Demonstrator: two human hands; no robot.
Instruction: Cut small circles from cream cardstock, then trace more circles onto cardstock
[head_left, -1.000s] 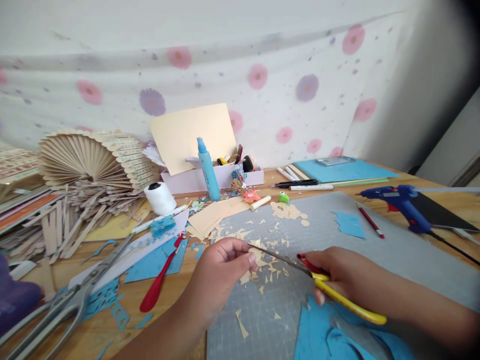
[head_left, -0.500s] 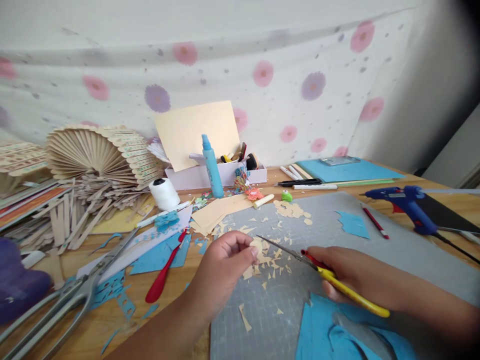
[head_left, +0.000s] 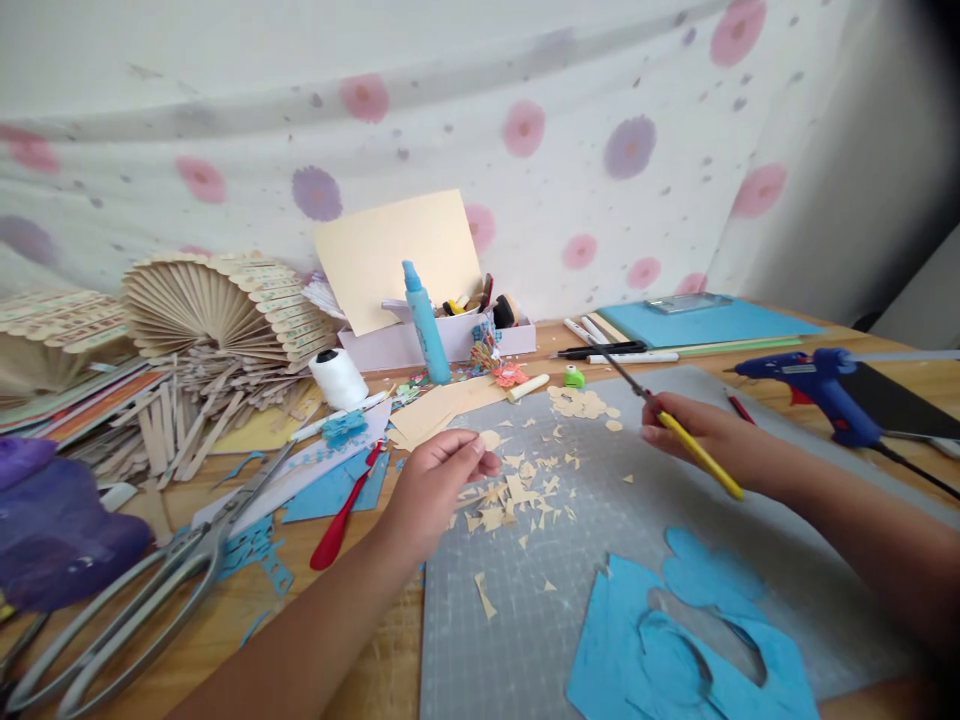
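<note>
My left hand (head_left: 442, 480) pinches a small cream paper piece (head_left: 491, 440) between thumb and fingertips. To the right, my right hand (head_left: 697, 435) grips scissors with yellow and red handles (head_left: 686, 445), raised over the mat, blades pointing up and left. Between the hands, cream paper scraps (head_left: 517, 490) lie scattered on the grey cutting mat (head_left: 510, 640). Beyond them sits a cluster of rounded cream paper cutouts (head_left: 581, 403). Blue paper sheets (head_left: 615, 630) with cut-out holes lie on the near part of the mat.
Large metal shears (head_left: 172, 580) and a red-handled tool (head_left: 341, 530) lie on the left. A blue glue gun (head_left: 825, 385) rests at right, its cord trailing. Behind stand a light blue bottle (head_left: 426, 330), a thread spool (head_left: 337, 378) and a white box (head_left: 375, 350). Wooden-stick work (head_left: 225, 310) fills the back left.
My right hand has moved up and to the right with the scissors, away from my left hand. My left hand has shifted slightly up and left, still pinching the cream piece.
</note>
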